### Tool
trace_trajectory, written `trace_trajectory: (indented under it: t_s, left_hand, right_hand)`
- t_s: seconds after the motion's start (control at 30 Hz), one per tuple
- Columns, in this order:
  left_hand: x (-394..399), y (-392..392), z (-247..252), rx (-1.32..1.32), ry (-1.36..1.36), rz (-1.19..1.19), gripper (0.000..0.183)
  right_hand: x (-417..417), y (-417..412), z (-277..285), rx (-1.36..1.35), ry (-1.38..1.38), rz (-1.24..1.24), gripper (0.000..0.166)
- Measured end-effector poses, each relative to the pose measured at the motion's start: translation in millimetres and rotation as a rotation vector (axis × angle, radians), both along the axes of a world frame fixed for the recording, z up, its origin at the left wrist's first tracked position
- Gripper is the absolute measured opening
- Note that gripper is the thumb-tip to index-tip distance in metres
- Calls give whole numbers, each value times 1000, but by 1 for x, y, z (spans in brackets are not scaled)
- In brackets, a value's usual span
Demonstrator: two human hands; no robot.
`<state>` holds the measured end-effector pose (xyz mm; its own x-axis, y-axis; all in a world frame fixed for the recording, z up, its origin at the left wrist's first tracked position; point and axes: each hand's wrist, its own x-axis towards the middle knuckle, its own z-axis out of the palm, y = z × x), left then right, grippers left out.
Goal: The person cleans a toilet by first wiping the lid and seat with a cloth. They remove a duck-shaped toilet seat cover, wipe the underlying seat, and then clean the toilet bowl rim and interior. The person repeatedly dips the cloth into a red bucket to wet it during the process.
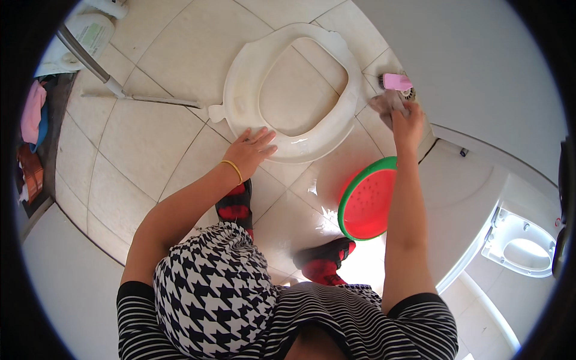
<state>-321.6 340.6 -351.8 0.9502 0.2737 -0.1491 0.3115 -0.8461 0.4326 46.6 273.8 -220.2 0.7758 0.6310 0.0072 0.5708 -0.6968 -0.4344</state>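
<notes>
A white plastic ring with a large oval opening, resembling a toilet seat insert [234, 96], lies flat on the tiled floor. My left hand [253, 150] rests with spread fingers on its near left edge. At the right, my right hand [408, 123] grips a wet-looking greyish-brown cloth [384, 105] just above the floor. Beyond that hand, a pink scrubbing brush [397, 82] with dark bristles lies beside a round floor drain [408, 93]. A red basin with a green rim [366, 207] stands below my right hand, partly hidden by my forearm.
A squeegee [162, 100] with a grey handle and large white plastic bottles [90, 36] are at the upper left. White panels [468, 58] border the floor on the right. A white toilet seat [522, 243] shows at far right. The floor by the basin looks wet.
</notes>
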Motion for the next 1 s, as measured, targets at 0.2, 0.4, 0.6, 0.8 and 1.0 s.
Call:
trace_trajectory:
  t_s: [0.2, 0.4, 0.6, 0.8, 1.0]
  left_hand:
    - [19, -31, -4, -61, -68, -128, 48]
    - [29, -41, 20, -25, -220, 63, 42]
    - [5, -20, 14, 74, -193, 257, 29]
    - [11, -22, 18, 163, 69, 124, 36]
    - [4, -20, 24, 85, 95, 91, 43]
  right_hand:
    - [-52, -145, 31, 61, 137, -351, 28]
    - [-69, -278, -92, -163, -78, -355, 37]
    - [-96, -187, -52, 584, 770, -651, 45]
    - [-169, -46, -28, 318, 405, 32, 51]
    - [-163, 104, -117, -151, -19, 562, 38]
